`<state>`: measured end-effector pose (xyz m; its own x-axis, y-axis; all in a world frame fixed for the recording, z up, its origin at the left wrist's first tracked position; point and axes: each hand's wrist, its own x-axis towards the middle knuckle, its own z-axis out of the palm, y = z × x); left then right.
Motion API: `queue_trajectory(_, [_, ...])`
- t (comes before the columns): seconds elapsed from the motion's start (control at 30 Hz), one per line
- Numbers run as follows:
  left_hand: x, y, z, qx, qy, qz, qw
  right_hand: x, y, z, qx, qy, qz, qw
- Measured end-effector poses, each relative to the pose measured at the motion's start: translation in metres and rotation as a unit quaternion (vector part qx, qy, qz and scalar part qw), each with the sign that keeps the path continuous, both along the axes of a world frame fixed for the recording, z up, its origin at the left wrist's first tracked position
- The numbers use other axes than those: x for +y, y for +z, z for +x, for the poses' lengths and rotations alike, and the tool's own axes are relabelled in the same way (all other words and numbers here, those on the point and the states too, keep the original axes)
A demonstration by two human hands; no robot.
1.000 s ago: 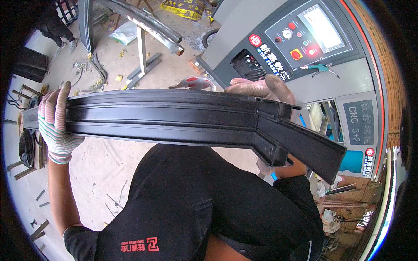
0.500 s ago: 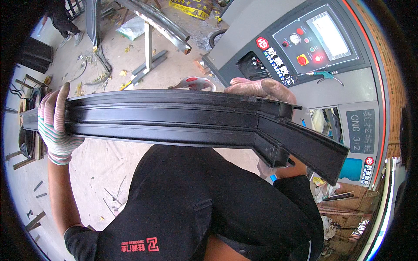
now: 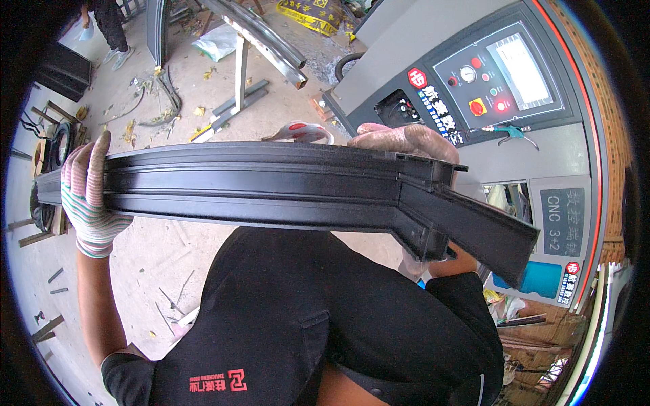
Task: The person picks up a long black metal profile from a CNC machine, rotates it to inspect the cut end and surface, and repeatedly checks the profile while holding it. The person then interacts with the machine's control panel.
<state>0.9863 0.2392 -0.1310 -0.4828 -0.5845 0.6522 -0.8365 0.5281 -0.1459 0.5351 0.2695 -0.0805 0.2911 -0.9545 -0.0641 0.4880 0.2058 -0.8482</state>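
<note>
A long black grooved metal profile point(image 3: 271, 183) lies across the view in front of my chest, with a notched right end where one flat tongue juts out. Toward its left end, my left hand point(image 3: 88, 189), in a striped knit glove, is wrapped round the profile. At the notched end my right hand point(image 3: 406, 140), in a soiled glove, grips it from behind; its fingers show over the far edge, while the profile hides the palm. A piece of white material with a red mark point(image 3: 305, 132) shows just beyond the profile, beside the right hand.
To the right stands a grey machine with a control panel point(image 3: 501, 71); a teal air gun point(image 3: 504, 132) hangs on its front. Metal bars on a stand point(image 3: 264, 44) are ahead. Offcuts point(image 3: 233, 111) and a plastic bag point(image 3: 220, 42) lie on the floor. A person point(image 3: 112, 30) stands far left.
The machine and floor have shifted slightly right and down in the view. Both hands keep their hold on the profile, which has hardly moved relative to me.
</note>
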Motion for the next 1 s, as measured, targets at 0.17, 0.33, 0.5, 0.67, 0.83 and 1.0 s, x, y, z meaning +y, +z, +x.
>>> queue_trajectory(0.17, [-0.001,0.001,0.002,-0.006,-0.004,0.002,1.000,-0.001,0.007,0.008,-0.091,0.012,0.117,0.989])
queue_trajectory(0.33, [-0.005,0.001,0.003,-0.006,-0.006,0.002,1.000,-0.005,0.007,0.007,-0.068,0.047,0.096,0.992])
queue_trajectory(0.5, [-0.011,0.001,0.003,-0.011,-0.006,0.008,1.000,-0.001,0.003,0.007,0.257,-0.081,-0.089,0.959])
queue_trajectory(0.67, [-0.014,-0.001,0.004,-0.012,-0.013,0.014,1.000,-0.005,0.002,0.006,0.157,-0.046,-0.068,0.984])
queue_trajectory(0.83, [-0.018,-0.002,0.006,-0.012,-0.009,0.012,1.000,-0.008,-0.010,0.000,0.028,0.008,-0.037,0.999])
queue_trajectory(1.0, [-0.020,-0.004,0.009,-0.013,-0.008,0.012,1.000,-0.016,-0.021,-0.001,0.151,-0.012,-0.202,0.968])
